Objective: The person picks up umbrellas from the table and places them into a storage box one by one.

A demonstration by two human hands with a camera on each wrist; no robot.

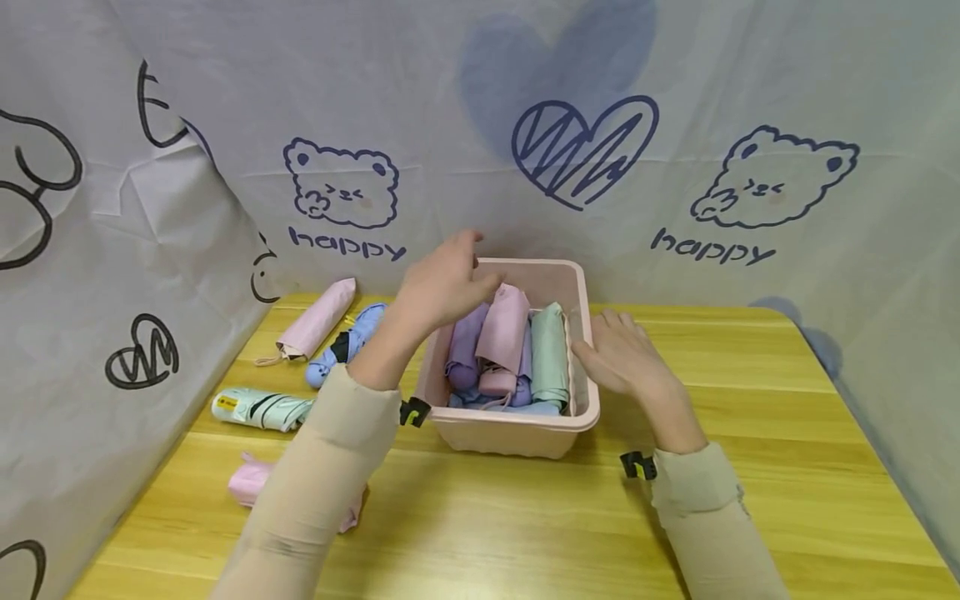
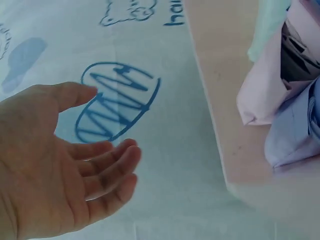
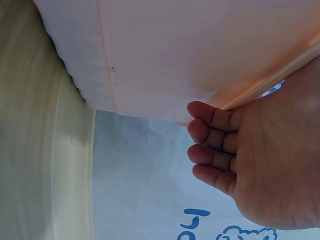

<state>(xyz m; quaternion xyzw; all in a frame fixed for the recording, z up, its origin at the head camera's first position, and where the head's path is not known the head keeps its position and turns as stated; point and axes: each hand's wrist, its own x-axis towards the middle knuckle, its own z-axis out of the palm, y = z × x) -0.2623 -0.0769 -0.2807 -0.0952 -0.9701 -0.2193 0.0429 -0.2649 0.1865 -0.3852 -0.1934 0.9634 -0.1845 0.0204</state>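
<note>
A pale pink plastic bin (image 1: 502, 437) holds several folded umbrellas: a pink umbrella (image 1: 504, 333) on top, a purple umbrella (image 1: 467, 342) at its left, a mint umbrella (image 1: 550, 354) at its right, and blue fabric beneath. My left hand (image 1: 442, 283) hovers over the bin's back left corner; the left wrist view shows its palm empty, fingers loosely bent. At the bin's right side, my right hand (image 1: 622, 358) rests against the rim with its thumb near the top edge. Its fingers (image 3: 212, 135) lie loosely bent along the outer wall; the thumb is hidden in the right wrist view.
Left of the bin on the wooden table (image 1: 750, 467) lie a pink umbrella (image 1: 318, 321), a blue umbrella (image 1: 360, 329) and a mint umbrella (image 1: 270, 410). Another pink umbrella (image 1: 251, 481) is partly covered by the left sleeve. A printed cloth (image 1: 450, 200) hangs behind.
</note>
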